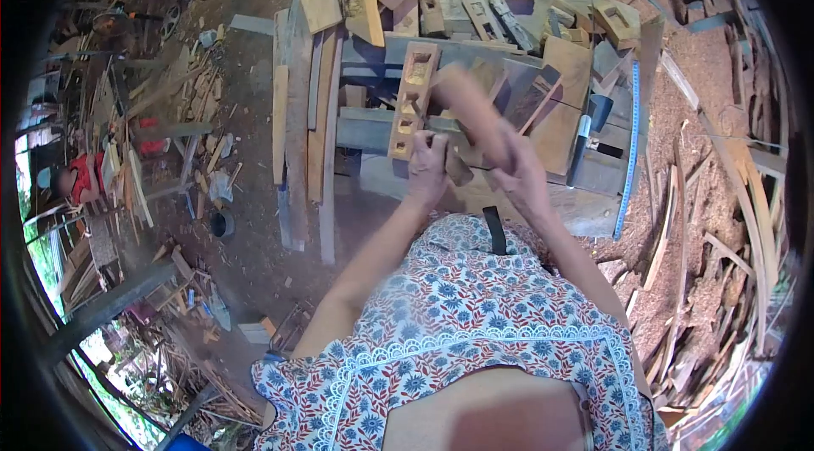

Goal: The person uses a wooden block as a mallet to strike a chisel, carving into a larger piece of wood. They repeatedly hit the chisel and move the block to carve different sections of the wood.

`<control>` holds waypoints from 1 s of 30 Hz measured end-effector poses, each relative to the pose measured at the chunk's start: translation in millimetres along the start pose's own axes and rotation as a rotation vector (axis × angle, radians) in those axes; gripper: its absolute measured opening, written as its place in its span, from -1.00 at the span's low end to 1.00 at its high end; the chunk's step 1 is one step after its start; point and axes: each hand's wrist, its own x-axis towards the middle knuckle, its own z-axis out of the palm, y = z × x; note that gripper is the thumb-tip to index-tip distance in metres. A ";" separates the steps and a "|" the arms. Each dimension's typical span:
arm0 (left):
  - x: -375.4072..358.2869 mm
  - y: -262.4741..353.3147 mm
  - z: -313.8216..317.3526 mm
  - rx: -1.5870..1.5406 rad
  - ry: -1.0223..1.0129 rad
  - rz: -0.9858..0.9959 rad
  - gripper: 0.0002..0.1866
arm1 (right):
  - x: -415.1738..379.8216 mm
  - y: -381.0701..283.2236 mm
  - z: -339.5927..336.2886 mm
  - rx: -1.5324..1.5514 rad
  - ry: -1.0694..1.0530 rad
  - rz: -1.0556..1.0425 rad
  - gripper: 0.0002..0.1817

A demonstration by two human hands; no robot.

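On the workbench lies a long wooden block (406, 116) with several rectangular recesses cut in its top. At its near end my left hand (429, 164) is closed round a tool, perhaps a chisel, whose shape is mostly hidden by the fingers. Just to the right, my right hand (521, 173) grips a wooden mallet (475, 112), which is blurred by motion and tilted up and left beside the block.
More wood pieces and carved blocks (431, 6) lie at the bench's far side. A blue measuring strip (632, 146) runs along its right edge. Wood shavings (678, 256) and scraps cover the right floor. A person in red (85, 177) is at the far left.
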 end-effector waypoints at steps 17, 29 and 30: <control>33.2 -18.2 -108.1 -0.696 0.383 -0.436 -0.83 | -27.9 -3.1 -54.1 0.082 0.488 0.119 -0.26; 17.2 -0.8 -76.7 -0.658 0.430 -0.402 -0.86 | -28.4 -22.5 -43.3 0.118 0.402 0.137 -0.27; 17.3 -3.7 -77.2 -0.579 0.380 -0.383 -0.85 | -29.0 -24.0 -43.6 0.123 0.402 0.132 -0.27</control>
